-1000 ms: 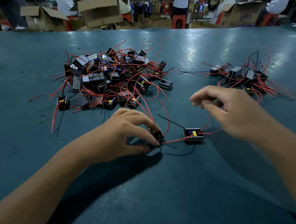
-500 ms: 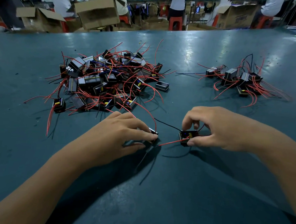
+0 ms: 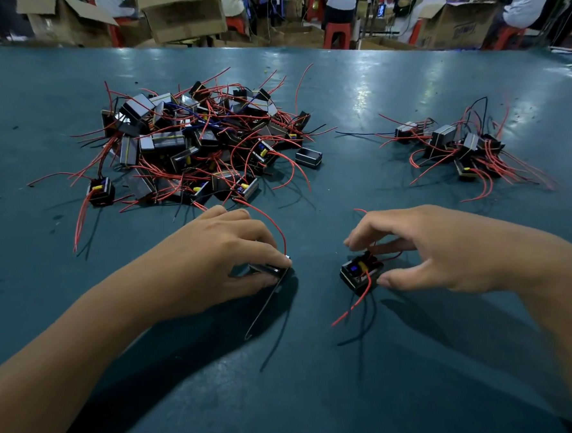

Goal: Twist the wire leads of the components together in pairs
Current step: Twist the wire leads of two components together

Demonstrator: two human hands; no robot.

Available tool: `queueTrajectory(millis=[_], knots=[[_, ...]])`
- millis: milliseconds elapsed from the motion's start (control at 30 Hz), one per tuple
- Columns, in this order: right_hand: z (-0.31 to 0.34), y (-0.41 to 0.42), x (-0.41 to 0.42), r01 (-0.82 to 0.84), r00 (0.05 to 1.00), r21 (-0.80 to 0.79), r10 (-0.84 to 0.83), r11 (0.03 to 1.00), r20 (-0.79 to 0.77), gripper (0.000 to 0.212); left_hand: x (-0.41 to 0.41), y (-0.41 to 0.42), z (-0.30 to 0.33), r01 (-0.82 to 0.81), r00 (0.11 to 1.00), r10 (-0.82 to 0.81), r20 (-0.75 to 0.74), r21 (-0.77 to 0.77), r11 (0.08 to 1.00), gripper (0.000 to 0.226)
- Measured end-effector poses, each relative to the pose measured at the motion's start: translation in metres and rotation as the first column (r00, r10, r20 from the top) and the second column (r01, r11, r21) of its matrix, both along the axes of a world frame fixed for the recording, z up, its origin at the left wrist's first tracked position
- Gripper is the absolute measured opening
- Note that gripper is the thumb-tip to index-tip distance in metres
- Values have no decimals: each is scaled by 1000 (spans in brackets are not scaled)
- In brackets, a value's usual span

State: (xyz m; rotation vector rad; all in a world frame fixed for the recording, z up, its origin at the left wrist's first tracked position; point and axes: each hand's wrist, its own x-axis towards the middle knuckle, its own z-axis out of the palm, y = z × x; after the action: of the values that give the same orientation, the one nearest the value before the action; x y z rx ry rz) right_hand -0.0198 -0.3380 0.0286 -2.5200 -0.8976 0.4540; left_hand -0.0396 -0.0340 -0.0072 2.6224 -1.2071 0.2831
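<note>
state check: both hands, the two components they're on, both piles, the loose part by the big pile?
left hand: grips a component, mostly hidden under fingers
right hand: pinches a second component, tilted, leads hanging loose
the two held components: apart, leads not yet twisted
large pile: tangled, heaped
small pile: separate, at right
lone component: beside large pile, flat on table
</note>
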Motion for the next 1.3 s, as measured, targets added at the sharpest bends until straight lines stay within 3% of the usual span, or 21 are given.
queueTrajectory(millis=[100,300,567,733,933,1100,1300], knots=[[1,2,-2,5,1000,8,-5,1000,7,32,-1,0,1,2,999,-2,32,5,1000,26],[-4,14,-3,-87,975,-73,100,994,197,17,0,2,6,-18,999,20,32,-47,999,22],[-5,12,-4,-124,980,-90,136,988,143,8,-1,0,10,-14,1000,15,22,-50,999,23],[-4,9,-4,-108,987,-74,116,991,111,9,-4,0,16,27,999,-22,33,-147,989,17],[1,8,-7,-117,990,-25,119,993,77,27,-7,-4,17,14,996,15,91,-309,951,16],[2,9,-5,-93,986,15,90,996,137,22,-12,-6,22,8,990,53,129,-429,903,15],[-8,20,-6,-180,976,36,174,983,132,17,-17,-12,25,-50,980,143,138,-526,849,15]])
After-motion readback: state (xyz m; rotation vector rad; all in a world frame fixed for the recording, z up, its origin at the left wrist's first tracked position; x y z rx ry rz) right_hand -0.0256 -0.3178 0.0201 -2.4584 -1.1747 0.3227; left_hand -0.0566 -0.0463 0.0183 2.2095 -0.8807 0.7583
